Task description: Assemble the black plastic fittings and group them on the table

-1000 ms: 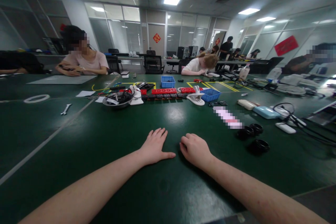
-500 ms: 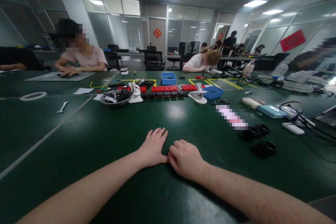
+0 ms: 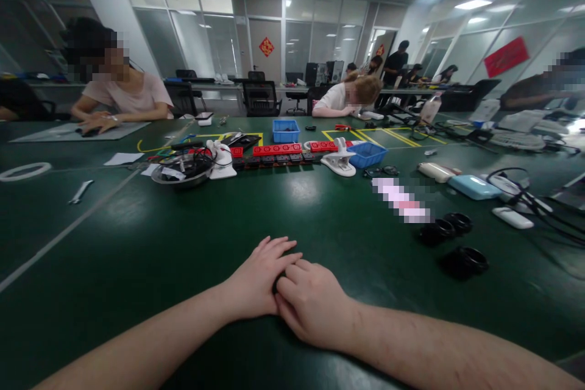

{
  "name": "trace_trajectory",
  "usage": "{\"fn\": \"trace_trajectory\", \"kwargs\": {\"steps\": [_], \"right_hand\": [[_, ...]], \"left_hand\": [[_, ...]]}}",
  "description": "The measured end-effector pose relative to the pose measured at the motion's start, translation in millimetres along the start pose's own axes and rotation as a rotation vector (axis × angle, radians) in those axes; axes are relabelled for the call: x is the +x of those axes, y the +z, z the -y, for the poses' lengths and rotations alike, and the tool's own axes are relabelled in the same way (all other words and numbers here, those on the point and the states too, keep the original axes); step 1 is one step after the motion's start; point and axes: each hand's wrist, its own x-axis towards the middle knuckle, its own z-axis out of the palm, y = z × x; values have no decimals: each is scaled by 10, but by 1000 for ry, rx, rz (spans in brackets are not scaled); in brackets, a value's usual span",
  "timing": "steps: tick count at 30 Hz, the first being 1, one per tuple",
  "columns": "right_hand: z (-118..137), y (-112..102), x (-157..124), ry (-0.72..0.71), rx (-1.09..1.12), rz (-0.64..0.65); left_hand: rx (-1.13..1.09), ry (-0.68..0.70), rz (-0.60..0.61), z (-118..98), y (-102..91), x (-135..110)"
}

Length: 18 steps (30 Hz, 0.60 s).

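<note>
Down at the near edge of the green table [image 3: 137,244], both hands rest on the bare surface with nothing in them. The left hand [image 3: 258,280] lies flat, palm down, fingers extended and loosely together. The right hand [image 3: 311,304] is loosely curled, knuckles up, and presses against the left one so that its fingers sit over the left thumb side; whether anything small is tucked beneath them I cannot tell, since a dark gap shows where the two meet. Both forearms lie along the table, which carries their weight, so the pose looks like one of rest.

Nearest to the hands, toward the right edge, stand three black rings [image 3: 462,259], apart from one another and well clear of the fingers. Beyond them lie a pale blue case [image 3: 474,187], a white oblong device [image 3: 512,217] and a tangle of black cables [image 3: 525,198], kept to the side where they leave the middle free.

Across the middle of the table runs a row of red blocks [image 3: 277,149], with a metal bowl [image 3: 181,172] of dark cords at its left end, a white clamp [image 3: 339,161] at its right end and two blue bins [image 3: 370,154] close by. A wrench [image 3: 81,191] and a white ring [image 3: 24,171] sit toward the left edge. At the far edge other people sit at their own work.
</note>
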Motion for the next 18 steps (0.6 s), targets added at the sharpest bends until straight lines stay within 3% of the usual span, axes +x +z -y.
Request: {"fn": "trace_trajectory", "kwargs": {"steps": [9,18], "right_hand": [[103,-65,-85,-59,53,120],[140,-65,-111,-90,32,86]], "left_hand": [[-176,76,45,-122,10,-20],[-150,87,118,-140,-49,-6]]}}
